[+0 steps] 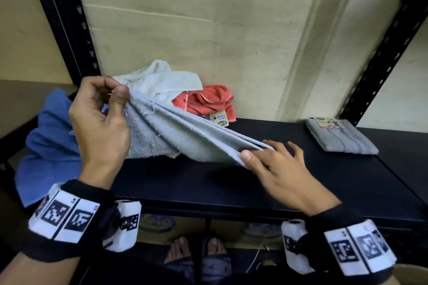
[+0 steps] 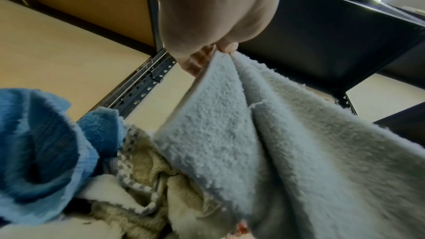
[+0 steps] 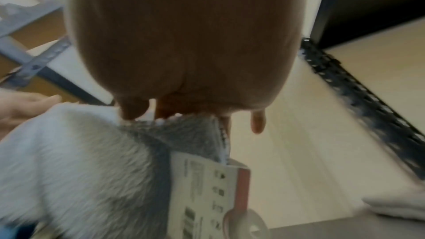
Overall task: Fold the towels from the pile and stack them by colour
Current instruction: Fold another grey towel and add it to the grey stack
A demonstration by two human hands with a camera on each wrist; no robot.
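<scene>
A grey towel stretches between my hands above the black shelf. My left hand pinches its gathered corners, raised at the left; the left wrist view shows the grey towel hanging from the left hand. My right hand pinches the lower right end between thumb and fingers; in the right wrist view a paper tag hangs from the grey towel below the right hand. Behind lies the pile: a blue towel, a white towel and a red towel.
A folded grey towel with a label lies at the shelf's right. Black perforated uprights frame the shelf on both sides, with a pale wall behind. My feet and a cardboard box show below the shelf's front edge.
</scene>
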